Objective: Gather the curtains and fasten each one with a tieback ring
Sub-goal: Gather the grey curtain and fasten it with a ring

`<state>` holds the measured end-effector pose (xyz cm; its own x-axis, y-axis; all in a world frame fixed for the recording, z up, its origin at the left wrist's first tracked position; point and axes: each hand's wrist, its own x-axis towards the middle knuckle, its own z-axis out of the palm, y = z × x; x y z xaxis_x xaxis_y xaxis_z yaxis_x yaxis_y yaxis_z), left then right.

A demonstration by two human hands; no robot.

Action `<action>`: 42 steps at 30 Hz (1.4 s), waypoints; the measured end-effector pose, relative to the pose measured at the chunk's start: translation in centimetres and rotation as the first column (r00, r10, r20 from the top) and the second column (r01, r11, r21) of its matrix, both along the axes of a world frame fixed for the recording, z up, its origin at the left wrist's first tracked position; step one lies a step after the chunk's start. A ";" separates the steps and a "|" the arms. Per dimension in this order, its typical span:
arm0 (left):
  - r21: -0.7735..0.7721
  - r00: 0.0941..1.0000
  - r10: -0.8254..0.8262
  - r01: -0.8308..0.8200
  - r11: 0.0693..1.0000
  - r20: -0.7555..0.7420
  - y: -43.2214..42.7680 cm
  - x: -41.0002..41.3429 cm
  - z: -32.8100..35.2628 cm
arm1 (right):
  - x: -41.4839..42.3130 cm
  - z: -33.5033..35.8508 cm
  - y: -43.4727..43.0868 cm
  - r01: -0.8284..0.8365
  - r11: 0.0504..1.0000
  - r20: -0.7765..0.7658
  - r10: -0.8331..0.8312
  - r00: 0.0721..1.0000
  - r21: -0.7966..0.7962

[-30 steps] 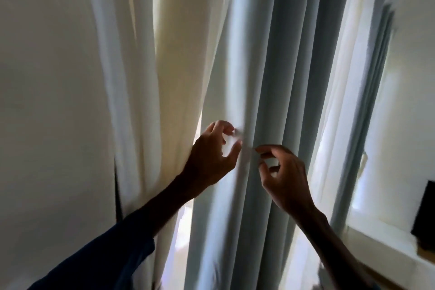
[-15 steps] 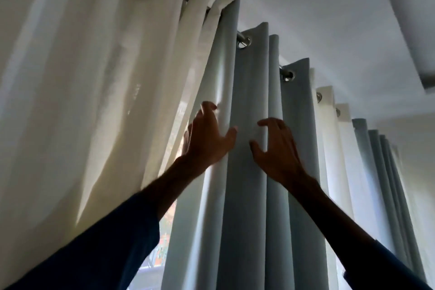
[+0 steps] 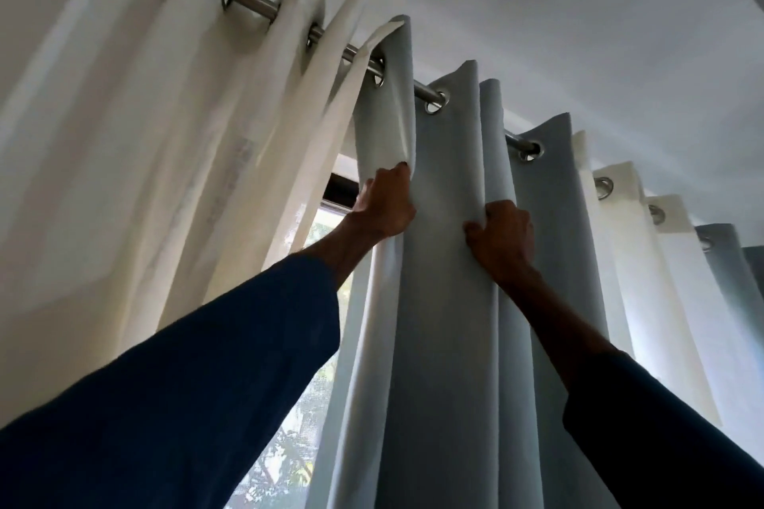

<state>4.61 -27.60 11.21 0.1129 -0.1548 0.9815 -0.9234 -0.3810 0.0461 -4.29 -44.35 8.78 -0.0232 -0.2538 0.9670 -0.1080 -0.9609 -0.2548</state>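
Note:
A pale blue-grey curtain [image 3: 448, 302] hangs in folds from a metal rod [image 3: 252, 2] by eyelets. My left hand [image 3: 384, 207] grips its left edge fold high up, fingers curled round the cloth. My right hand [image 3: 502, 238] grips a fold further right at about the same height. To the left hangs a cream sheer curtain [image 3: 173, 161], bunched on the same rod. No tieback ring is in view.
More cream [image 3: 645, 281] and blue-grey [image 3: 731, 273] curtain panels hang along the rod to the right. Between the sheer and the blue-grey curtain a window [image 3: 326, 231] shows, with foliage outside. The white ceiling [image 3: 578, 12] is above.
The view has tilted up from mid-curtain to the rod. Both hands have risen and gone from spread fingers touching the blue-grey curtain to gripping its folds.

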 end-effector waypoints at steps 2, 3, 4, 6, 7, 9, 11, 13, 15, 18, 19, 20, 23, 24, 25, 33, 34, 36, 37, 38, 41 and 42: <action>0.060 1.000 -0.021 0.022 0.998 -0.017 -1.5 -0.1 1.0 | -0.5 -0.2 -1.3 -0.007 1.000 0.030 0.007 1.000 -0.023; 0.093 0.999 -0.031 0.032 0.995 -0.011 -2.5 -0.4 1.4 | -0.8 -0.3 -2.0 -0.008 0.999 0.048 0.010 0.999 -0.038; 0.125 0.999 -0.039 0.038 0.991 0.005 -3.7 -0.8 1.7 | -1.2 -0.4 -2.7 -0.009 0.999 0.072 0.013 0.997 -0.049; 0.172 0.998 -0.043 0.034 0.985 0.048 -6.2 -1.8 2.0 | -2.0 -0.5 -3.8 0.006 0.998 0.114 0.002 0.993 -0.066; 0.188 0.997 -0.051 0.038 0.981 0.064 -7.3 -2.2 1.9 | -2.3 -0.5 -4.3 0.024 0.998 0.113 -0.017 0.993 -0.063; 0.196 0.994 -0.073 0.056 0.979 0.080 -9.0 -2.6 1.5 | -2.6 -0.4 -4.9 0.045 0.997 0.092 -0.039 0.995 -0.064; 0.159 0.992 -0.096 0.082 0.984 0.079 -9.4 -2.0 0.8 | -2.5 -0.4 -4.9 0.042 0.995 0.093 -0.034 0.995 -0.086; 0.104 0.990 -0.118 0.111 0.988 0.073 -8.4 -0.5 -0.2 | -2.1 -0.8 -4.2 0.055 0.992 0.128 -0.040 0.991 -0.115; 0.041 0.985 -0.148 0.145 0.989 0.088 -6.3 1.6 -1.4 | -1.2 -1.6 -2.8 0.042 0.986 0.175 -0.013 0.985 -0.162; -0.043 0.961 -0.227 0.237 0.971 0.157 -2.3 3.8 -3.3 | 0.7 -2.6 0.9 0.022 0.977 0.175 0.016 0.984 -0.212; -0.052 0.952 -0.249 0.261 0.964 0.179 -1.0 4.3 -3.7 | 1.4 -2.7 2.7 0.029 0.970 0.151 0.008 0.988 -0.239; -0.051 0.943 -0.269 0.284 0.958 0.193 0.3 4.6 -3.9 | 2.2 -2.8 4.7 0.025 0.961 0.125 0.010 0.992 -0.276; 0.027 0.926 -0.300 0.302 0.953 0.228 3.4 4.7 -4.0 | 4.0 -2.1 10.0 -0.066 0.933 0.067 0.095 0.993 -0.354; 0.070 0.928 -0.302 0.294 0.953 0.217 4.1 4.7 -3.8 | 4.3 -1.9 11.4 -0.077 0.933 0.054 0.102 0.993 -0.352; 0.112 0.934 -0.317 0.302 0.947 0.165 4.6 4.6 -3.7 | 4.6 -1.7 12.5 -0.061 0.936 0.044 0.082 0.996 -0.345; 0.030 0.825 -0.544 0.546 0.837 0.151 2.8 3.2 -4.1 | 2.5 -2.4 12.0 0.054 0.946 0.073 -0.032 0.997 -0.318; 0.079 0.826 -0.503 0.500 0.862 0.255 2.4 3.2 -4.7 | 1.9 -2.8 11.1 0.050 0.952 0.071 -0.030 0.997 -0.300; 0.078 0.834 -0.418 0.420 0.904 0.360 1.2 3.6 -5.4 | 0.7 -3.8 9.7 0.042 0.962 0.079 -0.021 0.997 -0.271; 0.046 0.843 -0.356 0.370 0.928 0.403 0.7 3.5 -5.8 | 0.2 -4.4 9.2 0.050 0.966 0.086 -0.029 0.996 -0.254; 0.022 0.863 -0.293 0.312 0.950 0.412 0.2 3.6 -6.1 | -0.3 -4.9 8.7 0.067 0.968 0.090 -0.047 0.995 -0.241; 0.020 0.923 -0.272 0.277 0.961 0.274 -0.1 2.3 -6.9 | -0.9 -6.4 7.8 0.114 0.962 0.052 -0.105 0.993 -0.249; 0.028 0.941 -0.278 0.278 0.960 0.194 0.1 1.5 -7.1 | -0.9 -6.9 7.7 0.134 0.955 0.035 -0.129 0.991 -0.266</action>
<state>6.15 -27.52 4.13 -0.1279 -0.1532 0.9799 -0.9835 -0.1077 -0.1452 -5.22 -36.67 1.86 -0.0561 0.0199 0.9982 -0.2358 -0.9718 0.0061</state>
